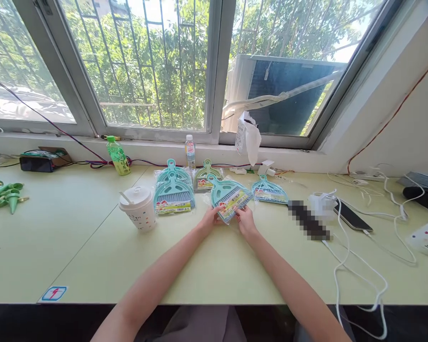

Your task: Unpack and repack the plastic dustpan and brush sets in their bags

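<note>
Both my hands hold one wrapped dustpan and brush set (229, 197), teal with a colourful label, tilted above the table. My left hand (211, 217) grips its lower left edge, and my right hand (245, 219) grips its lower right edge. To the left lies another teal dustpan set (174, 194), overlapping one more teal set (171, 169) behind it. An olive-green dustpan set (207, 175) sits at the back, partly hidden by the held one. Right of my hands rests a further teal set (269, 191).
A lidded paper cup (139, 211) with a straw stands left of my arms. Near the window are a green tea bottle (118, 156), a clear bottle (190, 151) and a tissue pack (247, 137). Rightward lie white cables (347, 251) and a phone (353, 216). Green plastic pieces (5, 194) lie far left.
</note>
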`<state>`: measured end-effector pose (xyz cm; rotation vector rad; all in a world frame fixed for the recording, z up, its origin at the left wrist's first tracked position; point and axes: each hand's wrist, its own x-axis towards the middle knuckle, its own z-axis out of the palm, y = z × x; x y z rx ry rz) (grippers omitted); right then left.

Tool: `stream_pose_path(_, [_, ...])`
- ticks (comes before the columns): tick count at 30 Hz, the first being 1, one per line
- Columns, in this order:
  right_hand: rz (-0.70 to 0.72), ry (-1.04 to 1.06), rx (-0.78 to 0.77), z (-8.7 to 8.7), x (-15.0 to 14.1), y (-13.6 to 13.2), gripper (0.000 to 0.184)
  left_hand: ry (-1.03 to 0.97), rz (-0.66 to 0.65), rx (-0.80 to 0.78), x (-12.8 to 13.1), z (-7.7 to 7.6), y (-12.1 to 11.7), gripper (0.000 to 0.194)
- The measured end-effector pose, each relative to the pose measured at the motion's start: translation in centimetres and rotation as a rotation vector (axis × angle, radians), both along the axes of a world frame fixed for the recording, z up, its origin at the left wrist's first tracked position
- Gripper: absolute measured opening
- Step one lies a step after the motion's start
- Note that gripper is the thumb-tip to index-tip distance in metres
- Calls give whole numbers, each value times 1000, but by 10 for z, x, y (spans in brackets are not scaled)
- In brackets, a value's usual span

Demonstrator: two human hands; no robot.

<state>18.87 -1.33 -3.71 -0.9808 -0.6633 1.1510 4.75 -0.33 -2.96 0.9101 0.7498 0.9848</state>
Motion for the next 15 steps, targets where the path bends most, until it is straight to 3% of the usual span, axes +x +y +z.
stream_pose_path(2, [9, 8, -33, -2, 3, 3, 29, 34, -66, -21, 1, -2, 0, 41])
stream_pose_path(4, [68, -4, -59, -1, 8, 5, 28, 89, -45, -32, 2, -4, 1, 40])
stream_pose_path(9, [338, -186, -149, 16, 29, 6, 24, 116, 5, 2, -15, -1, 16, 45])
stream_pose_path(12, [205, -507, -86, 28, 50, 6, 22, 49, 106, -70, -36, 7, 28, 53])
stream_pose_path(15, [6, -861, 245, 34, 63, 5, 35, -38, 153, -153, -54, 12, 37, 45])
